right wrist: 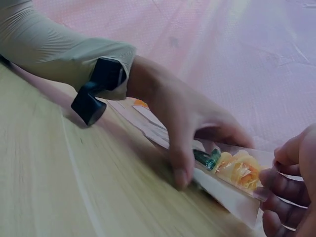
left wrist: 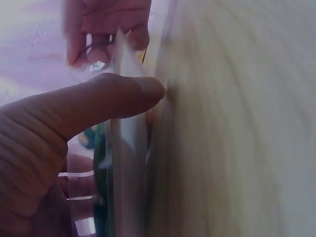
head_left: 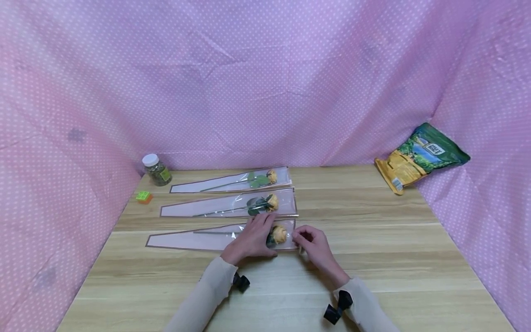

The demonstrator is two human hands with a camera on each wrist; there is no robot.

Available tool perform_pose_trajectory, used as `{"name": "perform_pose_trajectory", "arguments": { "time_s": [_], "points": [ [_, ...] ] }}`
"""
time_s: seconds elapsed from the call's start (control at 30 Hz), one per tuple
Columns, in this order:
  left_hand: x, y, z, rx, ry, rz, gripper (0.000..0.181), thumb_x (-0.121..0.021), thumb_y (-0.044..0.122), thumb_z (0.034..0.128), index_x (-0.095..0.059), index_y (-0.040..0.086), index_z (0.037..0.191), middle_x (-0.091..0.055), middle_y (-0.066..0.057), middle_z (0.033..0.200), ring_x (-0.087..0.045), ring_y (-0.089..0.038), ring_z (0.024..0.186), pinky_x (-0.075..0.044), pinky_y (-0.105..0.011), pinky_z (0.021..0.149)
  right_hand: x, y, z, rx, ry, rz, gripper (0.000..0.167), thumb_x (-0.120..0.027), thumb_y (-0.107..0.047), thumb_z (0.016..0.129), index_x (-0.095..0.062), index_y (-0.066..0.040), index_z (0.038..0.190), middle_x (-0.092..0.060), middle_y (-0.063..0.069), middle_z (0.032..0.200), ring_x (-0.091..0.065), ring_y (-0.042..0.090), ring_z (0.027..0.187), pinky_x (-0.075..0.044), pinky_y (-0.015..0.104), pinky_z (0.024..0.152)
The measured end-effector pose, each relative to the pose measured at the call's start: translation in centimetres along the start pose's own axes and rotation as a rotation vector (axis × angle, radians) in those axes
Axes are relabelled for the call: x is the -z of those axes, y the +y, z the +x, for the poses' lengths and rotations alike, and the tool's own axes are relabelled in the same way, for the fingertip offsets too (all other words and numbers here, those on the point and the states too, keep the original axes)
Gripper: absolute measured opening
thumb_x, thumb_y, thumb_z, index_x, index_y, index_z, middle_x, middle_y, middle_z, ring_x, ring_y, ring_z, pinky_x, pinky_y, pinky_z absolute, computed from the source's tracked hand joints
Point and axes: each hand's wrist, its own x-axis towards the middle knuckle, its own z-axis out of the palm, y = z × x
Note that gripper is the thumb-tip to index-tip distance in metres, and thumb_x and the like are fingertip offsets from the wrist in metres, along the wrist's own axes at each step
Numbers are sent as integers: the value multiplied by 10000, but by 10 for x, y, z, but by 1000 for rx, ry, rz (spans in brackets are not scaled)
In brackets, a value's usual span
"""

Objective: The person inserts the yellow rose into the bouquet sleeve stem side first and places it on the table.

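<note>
Nearest me lies a clear flower sleeve point(head_left: 182, 240) with a pink-edged border, holding a peach artificial rose point(head_left: 280, 234) with a dark green stem. My left hand point(head_left: 255, 237) arches over the sleeve just below the bloom. Its thumb point(left wrist: 123, 94) is at the near edge, and the fingers reach to the far side. At the sleeve's wide right end, my right hand point(head_left: 315, 244) pinches the rim between thumb and curled fingers. In the right wrist view the rose point(right wrist: 239, 170) shows between both hands, and the white backing stands slightly off the film.
Two more sleeved roses lie behind, a middle sleeve point(head_left: 178, 211) and a far sleeve point(head_left: 186, 188). A white-lidded jar point(head_left: 158, 171) and a green-orange toy block point(head_left: 144, 197) stand at the back left. A green-yellow bag point(head_left: 423, 157) leans on the pink dotted cloth point(head_left: 332, 83) at the back right.
</note>
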Motion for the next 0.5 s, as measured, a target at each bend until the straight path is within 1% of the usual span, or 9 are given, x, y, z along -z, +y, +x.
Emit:
{"name": "perform_pose_trajectory", "arguments": {
  "time_s": [0.1, 0.17, 0.3, 0.4, 0.5],
  "points": [
    [3, -5, -3, 18, -15, -24, 1117, -884, 457, 683, -280, 121, 1562, -411, -113, 1529, -393, -287, 1425, -292, -537, 1201, 4, 1, 0, -24, 3, 22, 172, -601, -58, 967, -637, 106, 1004, -645, 105, 828, -552, 74, 692, -492, 230, 623],
    [4, -8, -6, 21, -14, -26, 1101, -882, 447, 689, -292, 115, 1557, -414, -111, 1523, -403, -292, 1415, -300, -540, 1197, 6, 2, 1, -34, 9, 29, 168, -585, -45, 972, -626, 114, 1004, -654, 103, 827, -567, 70, 700, -497, 225, 635],
    [7, -15, -11, 20, -7, -31, 1063, -876, 429, 697, -324, 93, 1540, -410, -111, 1527, -395, -297, 1423, -289, -534, 1206, 9, 3, 2, -45, 13, 40, 164, -573, -39, 978, -618, 117, 996, -660, 56, 806, -579, 64, 701, -499, 217, 639],
    [9, -19, -14, 18, -2, -53, 1049, -879, 419, 693, -339, 101, 1534, -416, -105, 1519, -394, -300, 1422, -287, -535, 1205, 11, 3, 3, -50, -7, 39, 168, -579, -52, 977, -617, 110, 1002, -662, 34, 803, -586, 67, 705, -512, 228, 635],
    [11, -24, -17, 16, 5, -70, 1049, -889, 414, 685, -344, 122, 1533, -437, -84, 1482, -419, -282, 1389, -315, -522, 1188, 11, 3, 3, -51, -39, 24, 172, -580, -69, 982, -619, 95, 1012, -671, 72, 831, -592, 76, 719, -520, 236, 644]
  ]
}}
